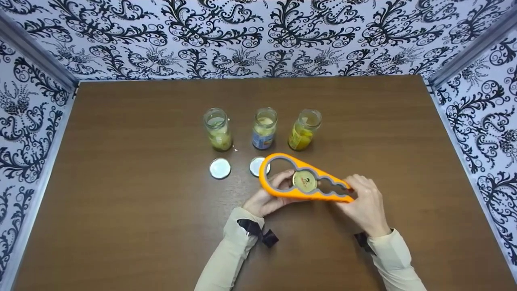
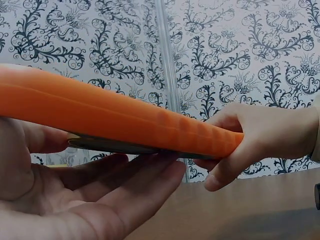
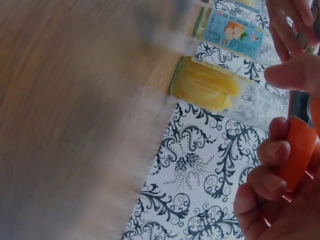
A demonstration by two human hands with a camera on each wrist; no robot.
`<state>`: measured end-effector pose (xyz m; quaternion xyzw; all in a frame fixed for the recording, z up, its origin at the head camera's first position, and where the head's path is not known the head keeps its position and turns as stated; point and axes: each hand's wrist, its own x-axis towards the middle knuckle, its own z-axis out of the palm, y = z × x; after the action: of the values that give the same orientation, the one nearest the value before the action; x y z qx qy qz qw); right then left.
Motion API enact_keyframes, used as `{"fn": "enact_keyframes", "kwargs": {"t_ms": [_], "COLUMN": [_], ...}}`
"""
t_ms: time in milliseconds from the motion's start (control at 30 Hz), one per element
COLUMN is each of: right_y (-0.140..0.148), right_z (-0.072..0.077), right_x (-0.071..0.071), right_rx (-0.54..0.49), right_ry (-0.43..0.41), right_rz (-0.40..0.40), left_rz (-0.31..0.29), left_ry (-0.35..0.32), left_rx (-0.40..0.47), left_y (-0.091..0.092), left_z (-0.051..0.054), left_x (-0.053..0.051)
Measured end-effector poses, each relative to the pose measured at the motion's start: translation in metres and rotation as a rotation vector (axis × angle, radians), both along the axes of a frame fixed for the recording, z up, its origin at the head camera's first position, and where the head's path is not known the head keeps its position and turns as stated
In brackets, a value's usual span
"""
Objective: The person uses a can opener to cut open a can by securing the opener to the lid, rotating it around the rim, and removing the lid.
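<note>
My right hand [image 1: 366,202] grips the handle end of an orange jar opener [image 1: 325,197] with a grey, scalloped inner edge. A gold jar lid [image 1: 305,181] shows through the middle opening of the tool. My left hand [image 1: 266,198] holds this lid from below, thumb at its edge and fingers beneath. In the left wrist view the lid [image 2: 105,145] lies against the underside of the jar opener [image 2: 115,112]. Part of the left hand is hidden by the tool in the head view. The right wrist view shows fingers [image 3: 274,150] curled round the orange handle.
Three lidless glass jars stand in a row behind the hands: a left one [image 1: 220,137], a middle one with a blue label [image 1: 263,135] and a right one with yellow contents [image 1: 301,137]. Two white lids [image 1: 220,168] lie before them. Patterned walls [image 1: 258,40] bound the brown table [image 1: 141,202].
</note>
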<state>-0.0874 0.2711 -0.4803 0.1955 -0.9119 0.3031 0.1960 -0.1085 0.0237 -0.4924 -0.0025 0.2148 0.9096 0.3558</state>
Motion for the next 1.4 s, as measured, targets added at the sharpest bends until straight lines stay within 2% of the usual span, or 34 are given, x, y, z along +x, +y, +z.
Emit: {"fn": "enact_keyframes", "kwargs": {"t_ms": [167,433,667,767,933,1100,1267,1400], "right_y": [0.002,0.008,0.012,0.016,0.021,0.025,0.028,0.030], "right_z": [0.001,0.003,0.009,0.012,0.014,0.016,0.019,0.022], "right_x": [-0.001,0.003,0.006,0.007,0.007,0.008,0.011,0.012], "right_rx": [-0.018,-0.040,-0.129,-0.151,-0.153,-0.153,-0.162,-0.167], "right_ry": [-0.032,-0.028,-0.046,-0.053,-0.047,-0.050,-0.064,-0.072], "right_rz": [0.051,0.076,0.046,0.031,0.013,-0.007,-0.048,-0.065], "left_rz": [-0.029,0.069,0.016,0.004,0.024,0.055,0.053,0.067], "left_ry": [0.003,-0.061,0.073,0.110,0.136,0.180,0.254,0.364], "left_rx": [0.031,-0.093,-0.053,-0.068,-0.162,-0.317,-0.469,-0.598], "left_y": [0.001,0.003,0.007,0.008,0.008,0.011,0.015,0.016], "left_z": [-0.002,-0.008,-0.013,-0.014,-0.013,-0.010,-0.006,-0.005], "left_x": [0.003,0.008,0.004,0.002,-0.001,-0.007,-0.015,-0.024]}}
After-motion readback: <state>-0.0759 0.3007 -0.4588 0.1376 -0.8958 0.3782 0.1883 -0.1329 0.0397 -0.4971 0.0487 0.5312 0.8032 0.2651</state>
